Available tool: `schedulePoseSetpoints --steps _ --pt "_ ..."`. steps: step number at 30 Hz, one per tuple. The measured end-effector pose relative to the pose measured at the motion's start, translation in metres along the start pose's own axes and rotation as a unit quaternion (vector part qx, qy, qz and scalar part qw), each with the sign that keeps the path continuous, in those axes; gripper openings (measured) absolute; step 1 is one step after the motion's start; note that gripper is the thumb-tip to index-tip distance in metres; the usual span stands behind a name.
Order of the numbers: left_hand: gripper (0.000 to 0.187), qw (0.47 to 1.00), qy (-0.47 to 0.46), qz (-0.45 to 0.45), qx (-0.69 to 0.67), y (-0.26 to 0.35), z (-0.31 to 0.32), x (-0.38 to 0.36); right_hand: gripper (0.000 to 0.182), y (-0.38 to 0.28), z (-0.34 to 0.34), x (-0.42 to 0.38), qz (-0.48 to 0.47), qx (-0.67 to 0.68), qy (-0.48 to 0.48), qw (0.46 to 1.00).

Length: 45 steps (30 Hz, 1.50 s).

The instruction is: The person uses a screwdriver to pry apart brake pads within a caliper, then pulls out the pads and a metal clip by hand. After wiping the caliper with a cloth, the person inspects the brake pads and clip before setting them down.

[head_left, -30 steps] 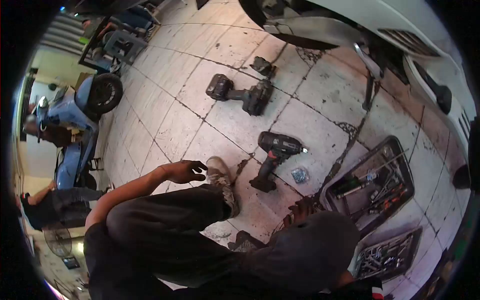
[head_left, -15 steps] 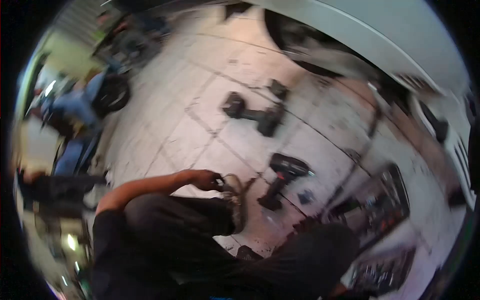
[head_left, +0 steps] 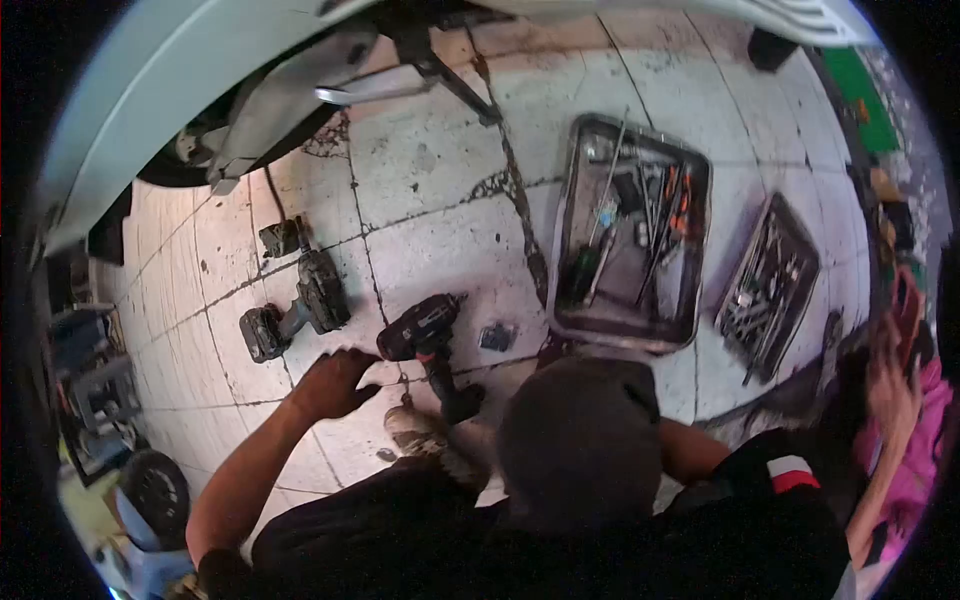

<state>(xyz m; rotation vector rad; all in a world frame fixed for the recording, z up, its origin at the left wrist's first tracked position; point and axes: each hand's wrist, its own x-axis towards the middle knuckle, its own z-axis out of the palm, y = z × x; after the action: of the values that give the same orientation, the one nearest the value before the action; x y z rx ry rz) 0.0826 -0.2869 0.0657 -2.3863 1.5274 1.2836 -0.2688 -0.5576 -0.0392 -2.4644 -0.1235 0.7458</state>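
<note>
My left hand reaches over the tiled floor with its fingers apart and nothing in them. Just right of it lies a black and red power drill. Beyond the hand is a second, dark cordless tool, with a small dark block behind it. A small dark piece lies right of the drill. My right forearm shows behind my raised knee, but the right hand is hidden.
A large tray holds several tools, and a smaller tray of metal parts stands right of it. A white vehicle body overhangs the upper left. At the right edge, another person's hand holds a red phone-like object.
The view has swung right, bringing both trays fully into sight. My left hand has moved from beside my shoe out over the floor near the drill, its fingers now spread.
</note>
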Motion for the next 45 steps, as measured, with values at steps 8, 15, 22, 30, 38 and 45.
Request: schedulePoseSetpoints --steps 8,15,22,30,38,45 --pt "0.045 0.902 -0.070 0.355 0.236 0.086 -0.001 0.163 0.050 0.001 0.026 0.024 0.107 0.074 0.204 0.970" --pt "0.037 0.829 -0.131 0.393 0.375 0.113 0.040 0.220 0.049 -0.049 0.064 0.026 0.344 0.098 0.406 0.841" --pt "0.042 0.806 -0.204 0.373 0.412 0.130 0.048 0.239 0.030 -0.109 0.140 0.035 0.420 0.001 0.450 0.788" --pt "0.064 0.876 0.003 0.385 0.292 0.061 0.003 0.145 0.037 -0.130 0.129 0.030 0.303 0.347 0.401 0.792" --pt "0.054 0.941 0.193 0.149 0.234 -0.007 -0.036 0.080 0.051 -0.107 0.087 0.045 0.363 0.048 0.527 0.767" --pt "0.060 0.937 0.253 -0.120 0.211 -0.127 -0.012 -0.021 0.037 0.034 -0.066 0.064 0.309 -0.055 0.604 0.733"
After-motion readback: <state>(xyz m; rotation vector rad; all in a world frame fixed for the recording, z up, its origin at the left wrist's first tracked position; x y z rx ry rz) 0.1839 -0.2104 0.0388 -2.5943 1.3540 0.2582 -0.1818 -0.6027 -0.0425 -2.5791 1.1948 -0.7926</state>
